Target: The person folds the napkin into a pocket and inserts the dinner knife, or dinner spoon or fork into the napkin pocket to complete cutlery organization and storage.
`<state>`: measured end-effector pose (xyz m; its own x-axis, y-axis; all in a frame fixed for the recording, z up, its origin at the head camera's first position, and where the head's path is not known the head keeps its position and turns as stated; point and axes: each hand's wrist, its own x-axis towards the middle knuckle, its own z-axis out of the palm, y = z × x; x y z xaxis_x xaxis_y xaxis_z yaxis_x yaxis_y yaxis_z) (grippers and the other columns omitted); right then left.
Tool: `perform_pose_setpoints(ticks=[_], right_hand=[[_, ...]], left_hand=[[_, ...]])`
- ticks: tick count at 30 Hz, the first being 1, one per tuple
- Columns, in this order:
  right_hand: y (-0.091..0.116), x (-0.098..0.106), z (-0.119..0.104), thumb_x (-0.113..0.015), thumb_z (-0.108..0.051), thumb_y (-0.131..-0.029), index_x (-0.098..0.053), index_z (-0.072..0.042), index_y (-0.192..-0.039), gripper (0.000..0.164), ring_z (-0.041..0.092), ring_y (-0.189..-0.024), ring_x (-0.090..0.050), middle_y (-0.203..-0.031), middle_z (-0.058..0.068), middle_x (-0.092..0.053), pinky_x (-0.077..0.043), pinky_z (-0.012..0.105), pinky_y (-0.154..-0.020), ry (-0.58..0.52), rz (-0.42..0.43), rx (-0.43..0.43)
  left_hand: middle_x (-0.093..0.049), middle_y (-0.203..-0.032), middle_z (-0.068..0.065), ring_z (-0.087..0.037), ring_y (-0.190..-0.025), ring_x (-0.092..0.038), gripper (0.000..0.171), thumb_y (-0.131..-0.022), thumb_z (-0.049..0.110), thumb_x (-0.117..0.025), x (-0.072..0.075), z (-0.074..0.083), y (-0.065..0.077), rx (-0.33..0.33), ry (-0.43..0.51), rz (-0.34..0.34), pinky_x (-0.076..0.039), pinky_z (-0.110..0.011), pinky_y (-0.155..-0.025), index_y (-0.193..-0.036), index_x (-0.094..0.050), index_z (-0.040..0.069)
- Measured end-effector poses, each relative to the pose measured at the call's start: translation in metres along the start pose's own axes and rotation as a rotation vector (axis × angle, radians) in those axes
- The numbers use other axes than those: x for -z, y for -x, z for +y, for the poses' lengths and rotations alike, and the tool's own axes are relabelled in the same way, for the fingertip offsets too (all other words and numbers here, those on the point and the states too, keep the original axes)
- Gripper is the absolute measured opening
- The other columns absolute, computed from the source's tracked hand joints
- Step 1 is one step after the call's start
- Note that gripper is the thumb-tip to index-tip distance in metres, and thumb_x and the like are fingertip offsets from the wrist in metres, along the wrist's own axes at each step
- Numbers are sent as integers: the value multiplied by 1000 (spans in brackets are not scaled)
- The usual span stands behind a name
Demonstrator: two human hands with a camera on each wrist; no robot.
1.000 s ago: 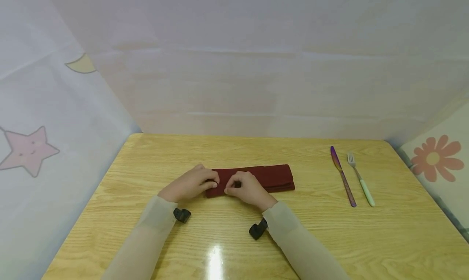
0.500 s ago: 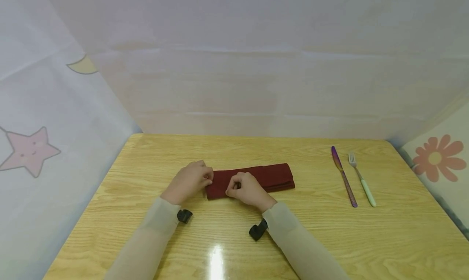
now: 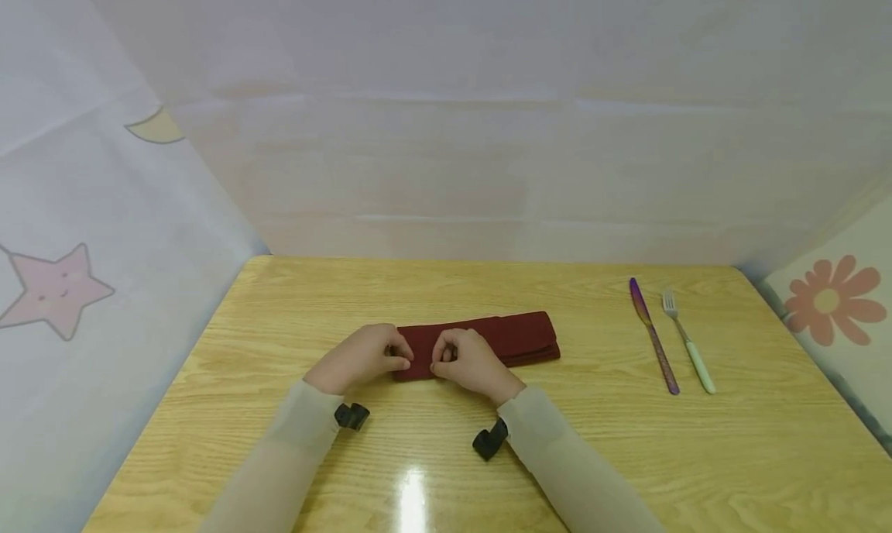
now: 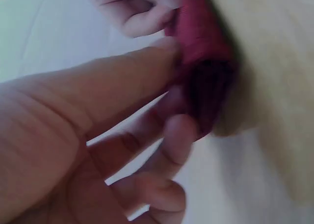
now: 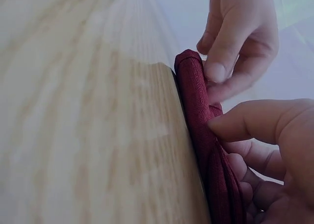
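A dark red cloth napkin [image 3: 512,335], folded into a long flat strip, lies on the wooden table. My left hand [image 3: 362,356] is at its left end, thumb and fingers curved around the corner. In the left wrist view, the napkin's folded end [image 4: 208,94] shows open layers between thumb and fingertips. A short way to the right, my right hand [image 3: 474,362] pinches the napkin's near edge with thumb and forefinger. The right wrist view shows the right thumb [image 5: 235,123] on the rolled near edge, with the other fingers partly hidden behind the cloth.
To the right on the table [image 3: 592,440] lie a purple table knife [image 3: 653,335] and a fork [image 3: 686,339] with a pale green handle, side by side. A pale fabric backdrop [image 3: 446,169] rises behind the table and along both sides.
My left hand drew back left to the napkin's end, then came slightly right and nearer its front corner. The right hand has hardly moved. Knife and fork lie as before.
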<state>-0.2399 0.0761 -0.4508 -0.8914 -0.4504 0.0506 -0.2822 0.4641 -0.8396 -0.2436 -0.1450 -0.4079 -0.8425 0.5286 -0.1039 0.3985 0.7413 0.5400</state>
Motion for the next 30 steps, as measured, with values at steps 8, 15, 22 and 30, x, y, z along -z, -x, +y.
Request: perform_pose_setpoints(ticks=[8, 15, 22, 30], right_hand=[[0, 8, -2, -75, -4, -90, -66, -13, -88, 12, 15, -73, -55, -82, -1, -60, -47, 27, -65, 7, -24, -60], [10, 33, -1, -74, -14, -94, -66, -15, -97, 9, 14, -85, -56, -93, -3, -60, -50, 33, -75, 181, -65, -73], [39, 80, 1, -75, -5, -92, -76, -13, -87, 9, 14, -86, -61, -92, -3, -66, -54, 34, -75, 393, -20, -92], [68, 121, 21, -75, 0, -89, -81, -9, -94, 12, 23, -92, -69, -97, 2, -73, -58, 38, -79, 536, -44, -45]], left_hand=[[-70, -95, 1, -16, -90, -65, 11, -90, 7, -77, 3, 9, 3, 32, -69, 32, -54, -33, -80, -100, -81, 7], [-72, -96, 0, -23, -99, -65, 11, -87, 7, -80, 0, 16, 8, 61, -146, 76, -55, -39, -88, -98, -82, 9], [-75, -96, -8, -27, -98, -70, 10, -86, 2, -79, -6, 23, 11, -10, -270, 90, -58, -37, -83, -95, -80, 2], [-76, -100, -9, -24, -94, -73, 11, -88, 2, -77, -3, 23, 9, 7, -239, 60, -59, -35, -80, -98, -80, 4]])
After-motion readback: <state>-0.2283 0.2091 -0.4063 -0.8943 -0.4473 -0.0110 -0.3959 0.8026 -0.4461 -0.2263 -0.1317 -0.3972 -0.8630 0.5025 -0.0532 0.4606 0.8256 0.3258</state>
